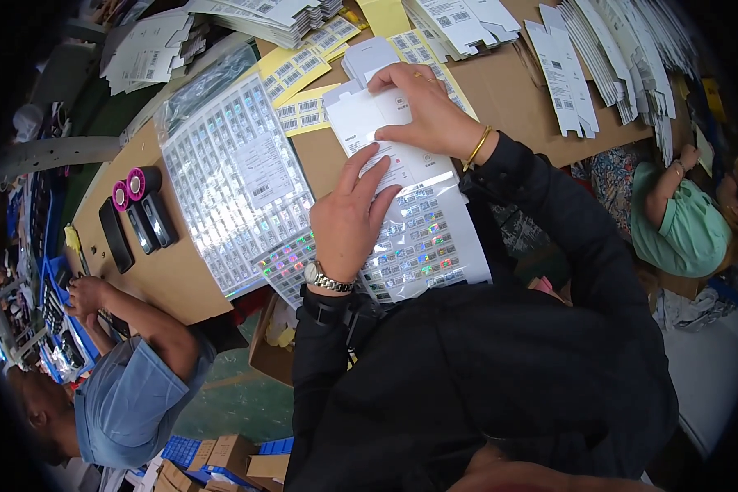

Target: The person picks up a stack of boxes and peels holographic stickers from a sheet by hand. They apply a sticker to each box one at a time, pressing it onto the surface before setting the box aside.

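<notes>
1 carton: white, flattened, small dark print on upper face; lies slightly aslant, tabbed end farthest off. 1 sticker sheet: silvery, rows of small rectangles glinting rainbow; spread on near side of carton, whether overlapped by it unclear.

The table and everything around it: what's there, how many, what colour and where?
Carton: 1, white, under the hands
Shiny sticker sheets: several, silver with rainbow glints, left of and below the carton
Label sheets: several, yellow and white, above the carton
Flat cartons: many, white, far side of the table
Rolls: 2, pink and black, table's left
Slim objects: 3, dark, near the rolls
Table: 1, brown, middle
Boxes: several, brown and blue, lower left
Co-workers: 2, blue top left, green top right
Watch: 1, silver, left wrist
Bracelet: 1, gold, right wrist
Left hand: 1, bare, over the carton
Right hand: 1, bare, at the carton
</notes>
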